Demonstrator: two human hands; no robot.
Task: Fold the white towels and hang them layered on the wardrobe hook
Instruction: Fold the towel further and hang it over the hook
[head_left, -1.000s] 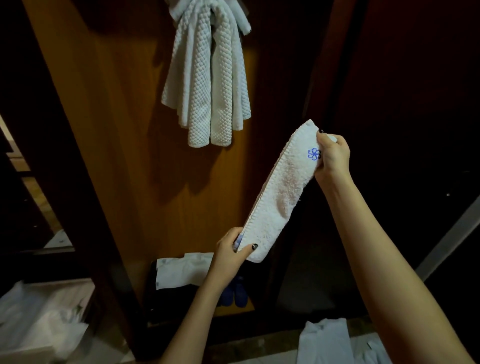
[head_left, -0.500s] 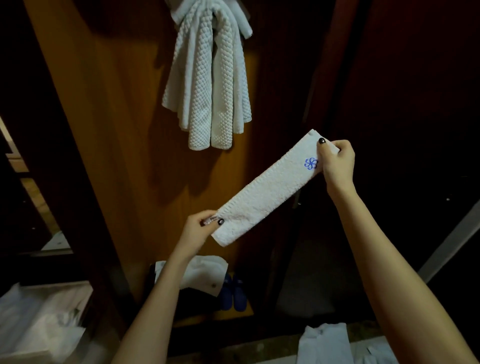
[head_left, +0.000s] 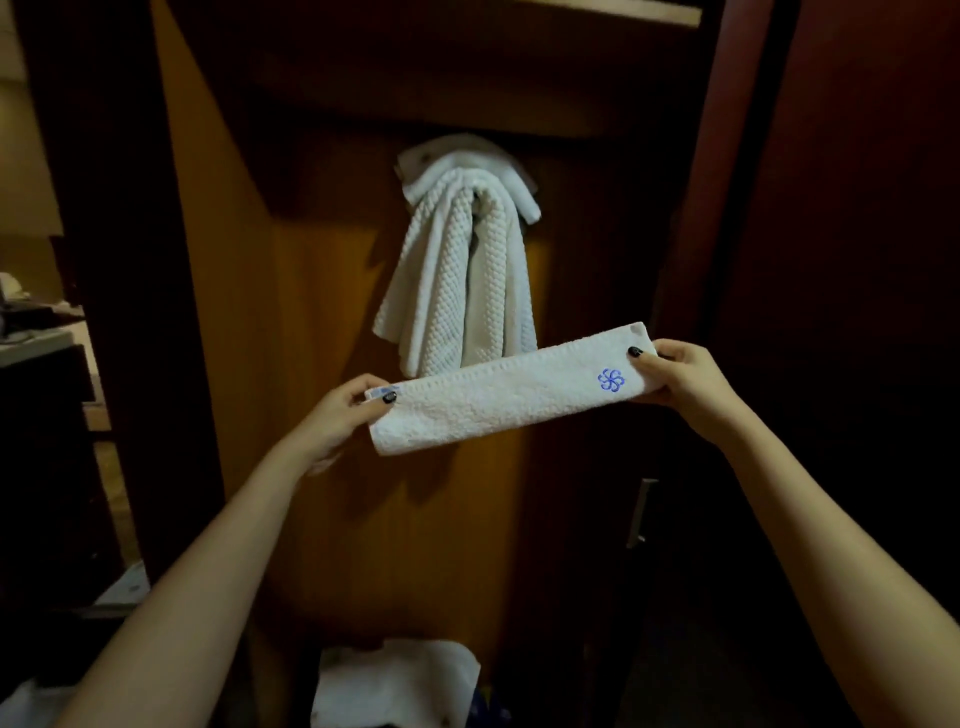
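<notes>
A white towel folded into a long narrow strip (head_left: 498, 395), with a small blue flower mark near its right end, stretches almost level in front of me. My left hand (head_left: 340, 418) pinches its left end and my right hand (head_left: 685, 376) pinches its right end. Behind and just above it, white waffle-textured towels (head_left: 462, 291) hang draped over the wardrobe hook, which is hidden under their top fold (head_left: 467, 166). The strip's upper edge overlaps the bottom of the hanging towels.
The wooden wardrobe back panel (head_left: 291, 364) stands behind the towels, with a dark door (head_left: 857, 260) at the right and a metal handle (head_left: 640, 512). More white cloth (head_left: 395, 686) lies at the wardrobe bottom. A dark side wall (head_left: 119, 260) is at the left.
The strip has swung from a steep diagonal to nearly level and come up under the hanging towels. My left hand rose and moved left; the view tilted upward.
</notes>
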